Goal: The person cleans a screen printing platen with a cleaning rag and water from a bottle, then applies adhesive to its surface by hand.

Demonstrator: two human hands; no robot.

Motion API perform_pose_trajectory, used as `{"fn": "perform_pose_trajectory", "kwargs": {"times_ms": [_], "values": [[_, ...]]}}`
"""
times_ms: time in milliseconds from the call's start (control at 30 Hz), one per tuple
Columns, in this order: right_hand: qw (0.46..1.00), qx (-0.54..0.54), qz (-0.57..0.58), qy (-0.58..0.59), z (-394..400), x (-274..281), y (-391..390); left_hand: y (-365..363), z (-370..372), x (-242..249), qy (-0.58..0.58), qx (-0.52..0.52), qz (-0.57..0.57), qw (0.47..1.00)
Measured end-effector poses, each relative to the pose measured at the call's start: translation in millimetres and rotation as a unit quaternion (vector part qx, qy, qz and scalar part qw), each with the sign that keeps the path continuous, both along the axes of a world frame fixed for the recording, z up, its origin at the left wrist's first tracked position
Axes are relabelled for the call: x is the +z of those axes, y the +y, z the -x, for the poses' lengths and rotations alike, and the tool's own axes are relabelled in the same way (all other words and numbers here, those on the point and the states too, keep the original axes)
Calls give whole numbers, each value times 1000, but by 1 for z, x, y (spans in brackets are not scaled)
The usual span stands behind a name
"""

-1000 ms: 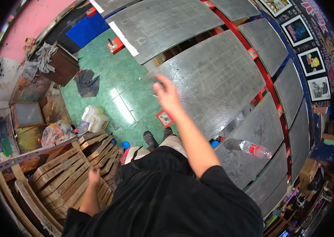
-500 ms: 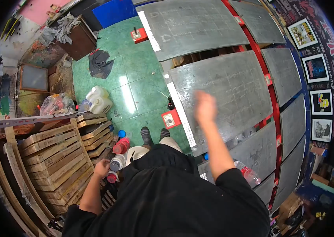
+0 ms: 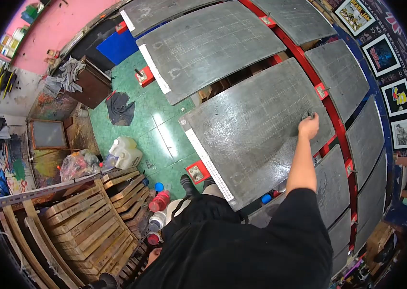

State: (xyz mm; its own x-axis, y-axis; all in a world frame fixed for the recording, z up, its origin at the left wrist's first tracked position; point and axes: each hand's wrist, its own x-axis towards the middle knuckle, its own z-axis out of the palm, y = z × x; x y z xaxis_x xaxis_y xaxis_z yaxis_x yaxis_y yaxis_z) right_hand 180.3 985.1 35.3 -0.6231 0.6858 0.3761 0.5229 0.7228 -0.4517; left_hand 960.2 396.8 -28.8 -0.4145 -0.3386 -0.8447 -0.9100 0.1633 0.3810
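Observation:
My right hand [image 3: 309,126] is closed at the far right end of a grey flat board [image 3: 242,130]. Between its fingers and the surface shows a small dark grey wad [image 3: 306,115], too little seen to name exactly. Wet-looking sheen and streaks lie on this board, which has faint grid marks and a white gridded strip [image 3: 209,164] along its near left edge. My left hand [image 3: 154,255] is low beside my body, mostly hidden, its fingers not clear. Close to it stand a bottle with a grey-white cap [image 3: 156,222] and a red-capped bottle [image 3: 154,238].
More grey boards [image 3: 210,43] sit around on red metal arms [image 3: 340,130]. Wooden frames [image 3: 88,226] are stacked at left. A red bottle [image 3: 160,201], white jugs [image 3: 127,153] and a dark cloth [image 3: 120,108] are on the green floor. Framed pictures [image 3: 399,98] line the right side.
My right hand has moved right across the board to its far end. The left hand has drawn down and back from the bottles. The view has shifted and turned.

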Motion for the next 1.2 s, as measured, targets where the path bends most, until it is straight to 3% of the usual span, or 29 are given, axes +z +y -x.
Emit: {"fn": "perform_pose_trajectory", "kwargs": {"times_ms": [67,100,133,167,200,233,267,300,333,433,500,533,567,600,633,667,700,733,767,800,833,900,967,1000,1067,1200], "values": [[991,47,12,-125,21,-9,-12,4,4,9,-36,-14,2,999],[987,139,-25,-79,23,4,-48,4,10,9,0,-1,12,1000],[976,188,31,-102,23,15,-93,6,19,7,39,14,23,999],[953,284,89,-53,18,0,-138,6,34,4,20,36,32,999],[920,342,166,-93,6,-21,-192,1,69,32,17,38,34,999],[859,460,169,-148,-24,29,-254,22,136,62,72,38,33,996],[764,621,127,-119,-40,-6,-297,2,140,33,40,33,18,998],[664,692,279,-52,-63,-16,-337,-5,159,26,94,13,53,994],[621,695,350,-91,-83,14,-364,2,201,50,129,34,63,989],[592,544,589,-72,-99,55,-377,1,243,82,224,115,109,962],[688,525,493,89,-68,40,-329,0,213,80,191,163,105,962],[677,371,635,-2,-56,33,-296,1,194,78,184,172,103,962],[656,293,695,-15,-39,55,-247,4,165,74,94,201,66,973],[626,248,739,7,-22,50,-192,12,137,76,1,230,27,973],[627,239,739,54,-7,46,-141,22,112,77,-6,240,22,971],[705,179,679,98,1,35,-94,31,93,78,-53,208,9,977],[811,166,545,135,8,19,-51,38,62,75,-100,176,-6,979],[909,67,383,153,15,4,-12,42,36,69,-52,163,-61,983],[950,96,214,207,18,-16,27,52,29,69,-56,175,-64,981],[996,-6,34,83,13,-2,33,60,28,73,-77,114,-31,990],[998,-8,31,50,13,-13,43,63,29,76,-98,48,1,994],[997,31,-7,-70,7,-20,21,76,60,89,-87,160,-3,983],[991,115,12,-63,-2,-2,-44,80,75,81,-64,255,-17,965],[975,221,28,-6,-10,-2,-78,80,81,73,-45,280,-17,959],[913,389,95,79,-30,-1,-167,68,93,56,-14,232,-1,973],[705,573,418,-10,-78,20,-348,44,162,70,52,97,72,991]]}}
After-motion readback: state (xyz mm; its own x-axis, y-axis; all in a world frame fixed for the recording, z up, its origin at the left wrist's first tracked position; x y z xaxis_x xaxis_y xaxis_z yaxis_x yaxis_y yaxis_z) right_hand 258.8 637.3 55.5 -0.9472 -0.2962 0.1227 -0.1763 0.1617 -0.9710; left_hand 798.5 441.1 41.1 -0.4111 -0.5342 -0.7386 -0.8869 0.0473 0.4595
